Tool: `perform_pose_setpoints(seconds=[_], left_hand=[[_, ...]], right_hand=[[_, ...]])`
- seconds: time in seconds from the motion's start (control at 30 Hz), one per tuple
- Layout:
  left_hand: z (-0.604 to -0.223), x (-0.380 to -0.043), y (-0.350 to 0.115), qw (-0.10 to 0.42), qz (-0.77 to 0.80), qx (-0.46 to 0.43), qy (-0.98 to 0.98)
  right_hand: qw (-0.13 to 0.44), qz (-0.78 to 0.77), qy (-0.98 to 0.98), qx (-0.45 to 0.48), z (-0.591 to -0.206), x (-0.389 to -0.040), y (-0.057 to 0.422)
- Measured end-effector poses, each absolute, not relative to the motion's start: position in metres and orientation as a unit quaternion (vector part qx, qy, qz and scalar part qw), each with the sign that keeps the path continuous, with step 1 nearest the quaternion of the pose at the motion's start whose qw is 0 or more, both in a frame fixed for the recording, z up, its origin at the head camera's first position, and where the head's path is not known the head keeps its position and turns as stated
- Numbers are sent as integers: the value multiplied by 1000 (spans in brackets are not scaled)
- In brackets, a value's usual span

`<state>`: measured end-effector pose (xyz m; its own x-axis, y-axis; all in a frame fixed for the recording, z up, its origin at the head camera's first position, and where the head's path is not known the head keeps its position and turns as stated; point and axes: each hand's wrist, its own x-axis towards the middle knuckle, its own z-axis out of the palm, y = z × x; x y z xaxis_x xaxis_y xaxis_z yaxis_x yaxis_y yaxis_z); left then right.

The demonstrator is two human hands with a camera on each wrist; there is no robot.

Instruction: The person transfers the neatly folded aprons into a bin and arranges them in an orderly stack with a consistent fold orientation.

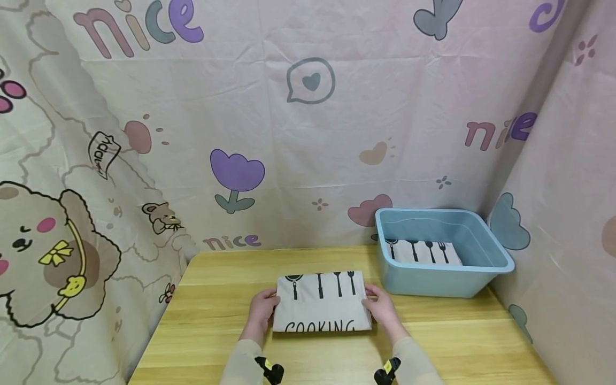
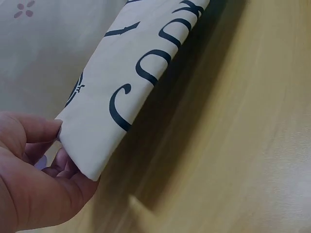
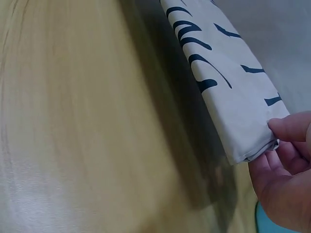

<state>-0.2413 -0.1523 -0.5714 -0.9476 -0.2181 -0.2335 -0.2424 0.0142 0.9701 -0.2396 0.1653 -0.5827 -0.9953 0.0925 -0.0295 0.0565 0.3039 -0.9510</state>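
A folded white cloth [image 1: 308, 307] printed with black utensils and the word "COOKING" is held flat near the middle of the table. At its left end, my left hand [image 1: 262, 309] pinches the short side, thumb on top and fingers curled underneath. My right hand [image 1: 382, 307] grips the opposite short side the same way. Both wrist views show a dark shadow on the wood below the long edge of the cloth [image 2: 112, 102]. Layered folds show at the right end of the cloth [image 3: 238, 116].
To the right at the back stands a light blue plastic bin [image 1: 428, 282]. Inside it lies another folded white cloth [image 1: 447, 255] with similar utensil prints. A printed curtain [image 1: 308, 160] hangs behind and on both sides of the wooden table [image 1: 216, 278].
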Motion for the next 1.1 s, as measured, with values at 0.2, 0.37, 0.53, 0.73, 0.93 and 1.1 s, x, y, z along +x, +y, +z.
perform_pose_setpoints(seconds=[0.2,0.37,0.53,0.73,0.93,1.1], left_hand=[[-562,-244,-153,-12,694,-160,701],[-557,-245,-153,-27,695,-166,699],[-548,-244,-154,-34,695,-169,698],[-536,-244,-158,-41,710,-161,684],[-522,-245,-161,-40,712,-156,684],[-507,-247,-161,-47,717,-148,680]], right_hand=[[19,590,-806,-46,-573,-241,165],[23,592,-804,-51,-565,-242,164],[34,591,-804,-46,-556,-243,162],[43,597,-800,-39,-543,-245,161],[49,599,-799,-31,-527,-247,161],[55,592,-804,-21,-508,-248,162]])
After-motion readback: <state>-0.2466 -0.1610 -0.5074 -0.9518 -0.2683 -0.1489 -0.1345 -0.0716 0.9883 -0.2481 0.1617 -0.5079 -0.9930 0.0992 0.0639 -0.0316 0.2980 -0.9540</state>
